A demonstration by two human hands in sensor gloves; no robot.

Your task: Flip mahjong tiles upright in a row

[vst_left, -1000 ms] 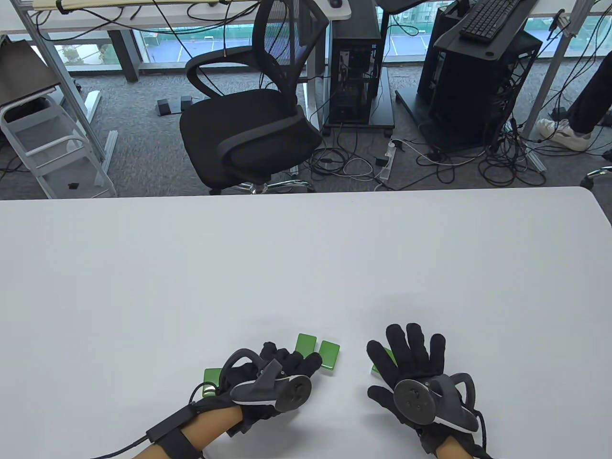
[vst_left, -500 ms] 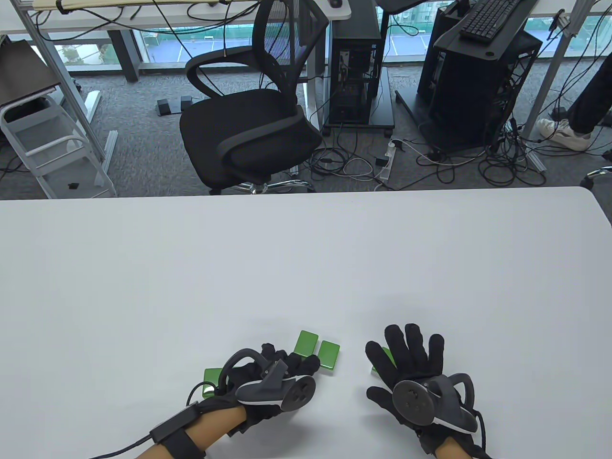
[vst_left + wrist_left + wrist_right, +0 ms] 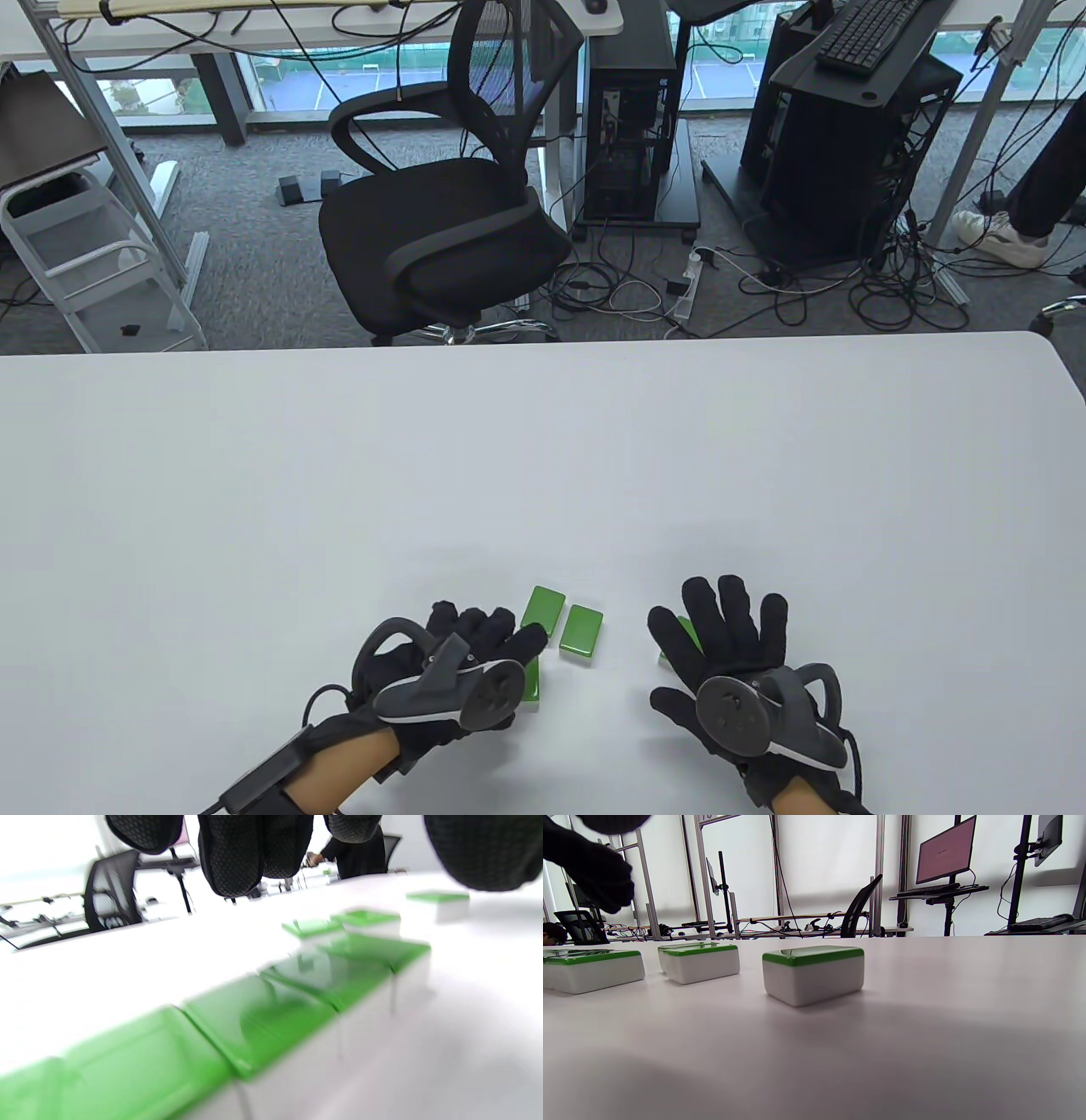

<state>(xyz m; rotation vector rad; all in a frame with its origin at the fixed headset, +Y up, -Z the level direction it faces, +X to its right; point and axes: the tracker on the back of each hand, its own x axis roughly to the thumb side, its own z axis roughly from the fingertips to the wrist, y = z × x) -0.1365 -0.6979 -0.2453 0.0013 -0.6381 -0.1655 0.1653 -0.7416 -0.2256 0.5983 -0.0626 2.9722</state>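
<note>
Several mahjong tiles lie flat on the white table (image 3: 543,441), green backs up. In the table view two tiles (image 3: 543,607) (image 3: 581,632) lie side by side between the hands. My left hand (image 3: 484,628) hovers over a row of flat tiles, of which one (image 3: 532,679) shows at its right edge. The left wrist view shows that row (image 3: 254,1018) close below, with the fingers (image 3: 237,857) hanging above and holding nothing. My right hand (image 3: 704,611) is spread flat over one tile (image 3: 687,630). The right wrist view shows that tile (image 3: 812,974) lying alone, not gripped.
Beyond the table's far edge stand a black office chair (image 3: 441,229), computer towers (image 3: 636,127) and loose cables on the floor. In the right wrist view two more flat tiles (image 3: 700,961) (image 3: 589,969) lie to the left.
My left hand has moved left and a little nearer, covering the leftmost tile and uncovering one at its right edge. The right hand has stayed still.
</note>
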